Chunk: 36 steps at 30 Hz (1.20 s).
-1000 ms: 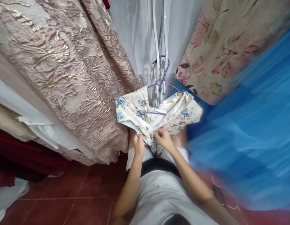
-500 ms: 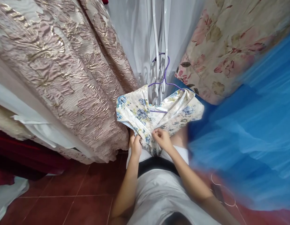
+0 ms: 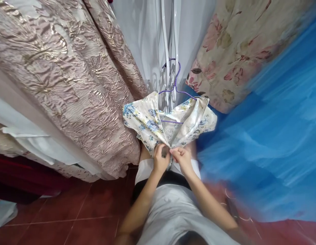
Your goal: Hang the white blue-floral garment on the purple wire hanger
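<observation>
A cream garment with blue flowers [image 3: 151, 124], its neckline parted in a V, hangs on a purple hanger [image 3: 176, 76] in front of my lap. My left hand [image 3: 161, 158] pinches the garment's front edge at the bottom of the V. Close beside it, my right hand [image 3: 182, 158] also has its fingertips closed on the other front edge. The two hands nearly meet at the middle. Whether a zip or another fastener lies between the fingertips is too small to tell. The lower part of the garment is hidden behind my hands.
Pink brocade fabric with gold [image 3: 78, 85] hangs on the left. Several white hangers [image 3: 165, 44] stand before a white cloth [image 3: 137, 37]. To the right hang a beige floral fabric [image 3: 224, 64] and blue tulle [image 3: 262, 146]. Red tiles [image 3: 91, 211] cover the floor.
My left hand has left the garment's left side and come to the centre beside my right hand. The V neckline is now spread more evenly, and the view has shifted slightly.
</observation>
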Tool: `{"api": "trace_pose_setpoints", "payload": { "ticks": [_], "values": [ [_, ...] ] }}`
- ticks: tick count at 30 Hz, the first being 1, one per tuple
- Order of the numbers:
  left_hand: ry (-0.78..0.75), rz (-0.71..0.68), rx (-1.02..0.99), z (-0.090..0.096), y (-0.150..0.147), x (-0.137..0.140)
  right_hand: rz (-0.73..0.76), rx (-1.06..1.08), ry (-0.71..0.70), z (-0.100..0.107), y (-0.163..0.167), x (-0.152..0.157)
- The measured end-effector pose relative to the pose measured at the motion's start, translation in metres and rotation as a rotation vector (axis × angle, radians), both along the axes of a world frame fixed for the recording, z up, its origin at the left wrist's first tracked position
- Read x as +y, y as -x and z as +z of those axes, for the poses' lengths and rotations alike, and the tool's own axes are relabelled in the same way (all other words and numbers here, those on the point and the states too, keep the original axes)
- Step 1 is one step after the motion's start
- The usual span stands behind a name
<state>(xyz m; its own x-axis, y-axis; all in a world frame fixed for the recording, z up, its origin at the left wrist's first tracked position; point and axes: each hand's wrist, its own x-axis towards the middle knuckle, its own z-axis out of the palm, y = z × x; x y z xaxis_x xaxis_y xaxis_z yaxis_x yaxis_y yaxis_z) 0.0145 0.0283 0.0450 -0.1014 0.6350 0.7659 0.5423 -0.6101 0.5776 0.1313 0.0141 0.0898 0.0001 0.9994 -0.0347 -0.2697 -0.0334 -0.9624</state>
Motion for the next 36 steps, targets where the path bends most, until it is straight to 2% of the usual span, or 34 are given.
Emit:
{"api": "trace_pose_setpoints", "payload": {
  "ticks": [3,6,9,13,16,19,21,22,24,27,29,30,32,34,36],
  "values": [
    [0.036,-0.035,-0.005,-0.001,-0.010,0.001,-0.011,0.045,0.009,0.004,-0.001,-0.003],
    [0.091,-0.088,0.029,-0.001,-0.011,-0.001,-0.044,0.069,-0.012,0.025,-0.008,0.009],
    [0.138,-0.126,0.057,-0.003,-0.011,-0.005,-0.069,0.053,-0.134,0.066,-0.015,0.037],
    [0.161,-0.155,0.071,-0.008,-0.011,-0.002,-0.014,0.055,-0.307,0.131,-0.014,0.084],
    [0.174,-0.150,0.092,-0.021,-0.009,0.010,0.005,0.052,-0.374,0.163,-0.010,0.110],
    [0.167,-0.185,0.107,-0.032,-0.001,0.021,-0.018,0.021,-0.404,0.175,-0.007,0.117],
    [0.110,-0.196,0.093,-0.026,0.008,0.027,-0.011,0.005,-0.398,0.176,-0.006,0.113],
    [0.067,-0.181,0.077,-0.015,0.013,0.030,-0.007,-0.004,-0.391,0.174,-0.006,0.109],
    [-0.036,-0.116,0.040,0.023,0.023,0.036,-0.014,-0.021,-0.384,0.170,-0.007,0.100],
    [-0.180,-0.042,0.054,0.108,0.035,0.053,-0.037,-0.047,-0.416,0.166,-0.008,0.090],
    [-0.169,-0.074,0.205,0.161,0.039,0.069,-0.047,-0.060,-0.451,0.164,-0.008,0.088],
    [-0.151,-0.116,0.315,0.181,0.040,0.078,-0.055,-0.066,-0.466,0.163,-0.008,0.089],
    [-0.125,-0.154,0.498,0.208,0.039,0.092,-0.075,-0.072,-0.476,0.158,-0.006,0.094],
    [-0.139,-0.137,0.581,0.219,0.036,0.102,-0.097,-0.056,-0.469,0.149,-0.003,0.100],
    [-0.186,-0.086,0.570,0.224,0.037,0.108,-0.110,-0.024,-0.442,0.136,0.002,0.105]
  ]
}}
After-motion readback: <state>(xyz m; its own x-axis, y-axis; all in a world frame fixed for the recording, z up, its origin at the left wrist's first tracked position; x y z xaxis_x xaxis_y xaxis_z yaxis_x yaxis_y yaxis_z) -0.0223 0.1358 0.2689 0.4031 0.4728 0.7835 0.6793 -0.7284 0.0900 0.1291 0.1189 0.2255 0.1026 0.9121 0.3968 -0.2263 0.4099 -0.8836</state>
